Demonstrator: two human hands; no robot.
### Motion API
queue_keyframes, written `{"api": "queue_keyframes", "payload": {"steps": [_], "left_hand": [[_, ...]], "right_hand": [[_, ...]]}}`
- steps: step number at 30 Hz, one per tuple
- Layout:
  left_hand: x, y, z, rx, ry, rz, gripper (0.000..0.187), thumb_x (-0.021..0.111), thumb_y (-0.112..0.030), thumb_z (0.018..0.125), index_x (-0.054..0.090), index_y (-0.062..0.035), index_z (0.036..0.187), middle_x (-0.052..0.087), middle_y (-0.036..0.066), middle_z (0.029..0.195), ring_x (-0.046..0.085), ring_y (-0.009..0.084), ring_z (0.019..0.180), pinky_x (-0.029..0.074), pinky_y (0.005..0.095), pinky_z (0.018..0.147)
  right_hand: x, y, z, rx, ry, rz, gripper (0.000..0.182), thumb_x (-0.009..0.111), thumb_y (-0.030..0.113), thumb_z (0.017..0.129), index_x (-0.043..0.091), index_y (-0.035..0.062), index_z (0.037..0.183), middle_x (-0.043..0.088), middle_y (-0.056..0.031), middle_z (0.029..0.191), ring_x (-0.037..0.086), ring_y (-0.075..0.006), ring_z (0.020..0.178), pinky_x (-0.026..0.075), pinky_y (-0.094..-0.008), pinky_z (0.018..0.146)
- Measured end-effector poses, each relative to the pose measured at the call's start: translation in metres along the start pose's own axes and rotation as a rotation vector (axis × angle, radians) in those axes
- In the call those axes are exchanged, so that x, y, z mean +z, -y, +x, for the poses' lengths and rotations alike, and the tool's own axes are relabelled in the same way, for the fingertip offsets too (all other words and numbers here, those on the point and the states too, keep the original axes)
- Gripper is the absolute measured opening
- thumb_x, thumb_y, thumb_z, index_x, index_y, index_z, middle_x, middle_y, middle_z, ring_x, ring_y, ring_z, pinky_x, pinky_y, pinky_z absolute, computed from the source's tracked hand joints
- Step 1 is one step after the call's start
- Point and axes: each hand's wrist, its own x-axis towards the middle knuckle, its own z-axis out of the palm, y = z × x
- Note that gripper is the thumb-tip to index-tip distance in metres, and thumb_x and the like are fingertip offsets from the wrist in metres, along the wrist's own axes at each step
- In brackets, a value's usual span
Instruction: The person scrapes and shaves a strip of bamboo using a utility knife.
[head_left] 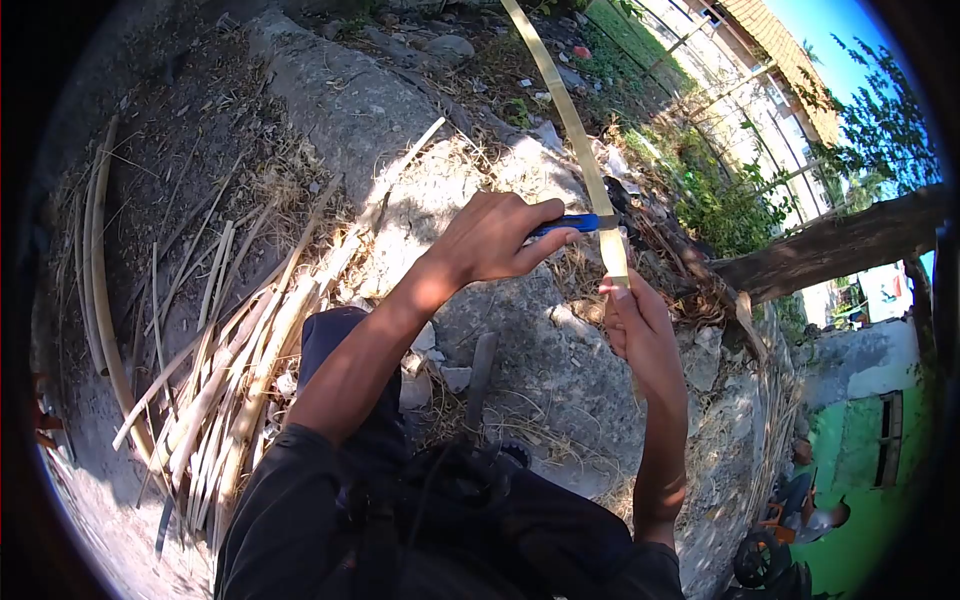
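Note:
My left hand is closed around a blue utility knife, gripped between thumb and fingers. The knife's blade end lies against a long pale strip of bamboo, crossing it just above my other hand. My right hand pinches the lower part of this strip between thumb and fingers. From there the strip runs up and slightly left, out of the top of the view. What lies inside the right palm is hidden.
A pile of split bamboo pieces lies on the ground at left, near longer curved poles. Grey rock spreads beneath my hands. A thick wooden beam juts in from the right. A person is at lower right by a green wall.

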Motion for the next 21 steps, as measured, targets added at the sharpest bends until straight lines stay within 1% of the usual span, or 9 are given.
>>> {"api": "queue_keyframes", "payload": {"steps": [1, 3, 4, 5, 9, 11, 15, 19, 21], "left_hand": [[0.0, -0.002, 0.001, 0.003, -0.005, -0.007, 0.04, 0.061, -0.046, 0.109, 0.072, -0.0088, 0.101, 0.058, 0.014, 0.058, 0.063, 0.0377, 0.056, 0.045, 0.0496, 0.057], [-0.019, 0.011, 0.01, -0.187, -0.015, 0.016, 0.041, 0.061, -0.046, 0.109, 0.071, -0.0083, 0.098, 0.058, 0.013, 0.057, 0.061, 0.0346, 0.053, 0.044, 0.0469, 0.055], [-0.023, 0.023, 0.016, -0.19, -0.098, -0.007, 0.043, 0.059, -0.048, 0.11, 0.072, -0.008, 0.098, 0.056, 0.012, 0.056, 0.059, 0.0323, 0.051, 0.043, 0.0447, 0.054], [-0.025, 0.031, 0.014, -0.296, -0.024, -0.02, 0.045, 0.057, -0.049, 0.11, 0.072, -0.0081, 0.099, 0.055, 0.012, 0.056, 0.058, 0.0323, 0.051, 0.042, 0.0442, 0.055], [-0.01, -0.008, -0.004, -0.098, 0.091, -0.046, 0.047, 0.057, -0.052, 0.11, 0.073, -0.0092, 0.101, 0.055, 0.014, 0.057, 0.059, 0.0358, 0.053, 0.041, 0.0502, 0.056], [-0.007, -0.007, -0.002, -0.068, 0.057, -0.042, 0.045, 0.057, -0.05, 0.11, 0.072, -0.0085, 0.102, 0.055, 0.015, 0.058, 0.059, 0.0378, 0.054, 0.042, 0.0509, 0.057], [-0.028, 0.029, 0.017, -0.255, -0.08, 0.004, 0.049, 0.055, -0.051, 0.11, 0.073, -0.007, 0.099, 0.057, 0.011, 0.057, 0.059, 0.0296, 0.052, 0.041, 0.0471, 0.055], [-0.012, -0.005, -0.001, -0.236, 0.09, -0.106, 0.051, 0.056, -0.054, 0.11, 0.074, -0.0073, 0.1, 0.054, 0.013, 0.057, 0.057, 0.0324, 0.052, 0.04, 0.0483, 0.058], [-0.008, -0.001, -0.002, -0.17, 0.052, -0.118, 0.049, 0.056, -0.053, 0.11, 0.074, -0.0075, 0.102, 0.055, 0.013, 0.057, 0.057, 0.0323, 0.053, 0.04, 0.0477, 0.058]], "right_hand": [[0.002, -0.001, -0.003, 0.005, 0.004, 0.0, 0.022, 0.044, 0.02, 0.119, 0.059, 0.0038, 0.12, 0.039, 0.0082, 0.076, 0.031, -0.0008, 0.063, 0.026, -0.0219, 0.054], [0.002, -0.002, -0.013, -0.013, -0.027, -0.05, 0.022, 0.045, 0.02, 0.119, 0.06, 0.0031, 0.121, 0.04, 0.0078, 0.077, 0.032, -0.0008, 0.064, 0.027, -0.022, 0.055], [0.0, -0.001, -0.014, -0.017, -0.029, -0.055, 0.022, 0.045, 0.02, 0.119, 0.06, 0.0031, 0.121, 0.04, 0.0078, 0.077, 0.032, -0.0008, 0.064, 0.027, -0.022, 0.055], [-0.001, -0.002, -0.015, -0.016, 0.018, -0.064, 0.022, 0.045, 0.02, 0.119, 0.06, 0.0031, 0.121, 0.04, 0.0076, 0.077, 0.032, -0.0009, 0.064, 0.028, -0.022, 0.055], [0.003, -0.002, 0.0, -0.046, -0.007, -0.066, 0.022, 0.045, 0.019, 0.119, 0.061, 0.0037, 0.119, 0.042, 0.0071, 0.078, 0.034, -0.0015, 0.064, 0.029, -0.0226, 0.056], [0.003, 0.001, -0.005, -0.038, -0.007, -0.046, 0.023, 0.045, 0.019, 0.119, 0.062, 0.0038, 0.119, 0.042, 0.0069, 0.078, 0.035, -0.0019, 0.064, 0.029, -0.023, 0.057], [0.001, -0.006, -0.022, -0.075, 0.029, -0.147, 0.023, 0.046, 0.02, 0.119, 0.063, 0.0039, 0.118, 0.043, 0.0067, 0.077, 0.036, -0.0027, 0.064, 0.031, -0.0241, 0.058], [0.0, -0.006, -0.006, -0.062, 0.004, -0.098, 0.022, 0.046, 0.02, 0.119, 0.062, 0.0039, 0.118, 0.043, 0.0067, 0.077, 0.036, -0.0027, 0.065, 0.03, -0.0242, 0.058], [0.003, -0.003, -0.006, -0.061, -0.023, -0.098, 0.021, 0.046, 0.019, 0.119, 0.061, 0.0044, 0.118, 0.043, 0.0068, 0.077, 0.036, -0.0023, 0.065, 0.03, -0.0235, 0.057]]}}
